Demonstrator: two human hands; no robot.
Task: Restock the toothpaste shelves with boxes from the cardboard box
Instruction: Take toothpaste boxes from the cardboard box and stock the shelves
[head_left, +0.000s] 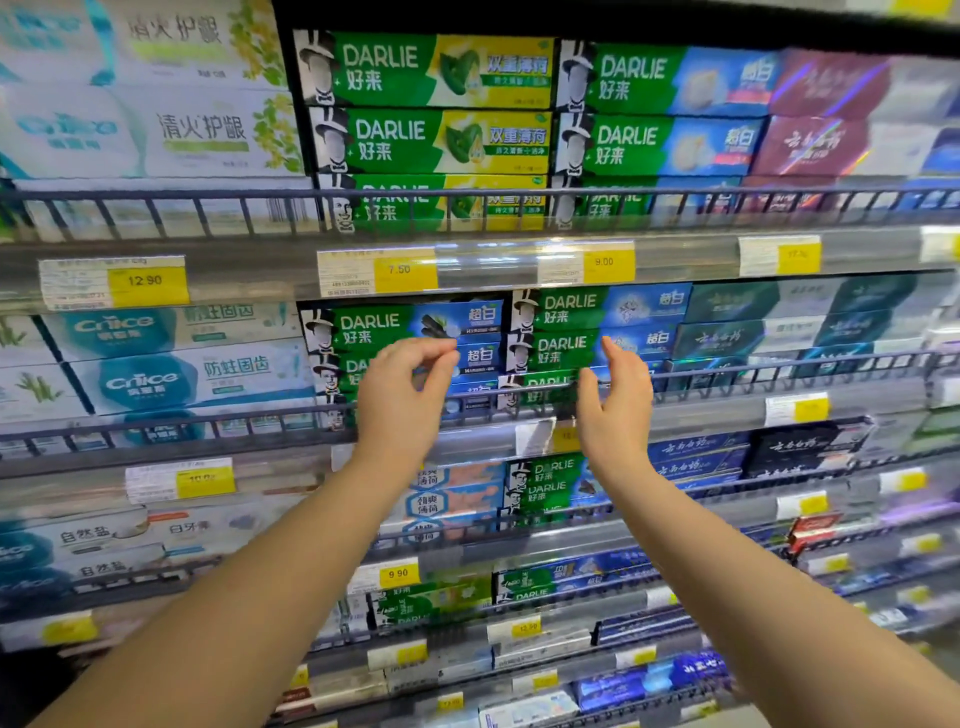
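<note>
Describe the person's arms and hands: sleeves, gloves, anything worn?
Both forearms are bare to the frame edge, with no sleeve in view. The left hand and right hand are ungloved. No watch, bracelet, ring or marking shows.

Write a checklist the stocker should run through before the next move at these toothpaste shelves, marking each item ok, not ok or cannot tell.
1. Left hand free to take a box: ok, it holds nothing.
2. Right hand free: ok, fingers relaxed, empty.
3. Darlie boxes on the shelf in front of the hands face forward: ok.
4. Cardboard box within reach: cannot tell, out of view.
5. Room left in that row for more: cannot tell, the hands cover it.
</note>
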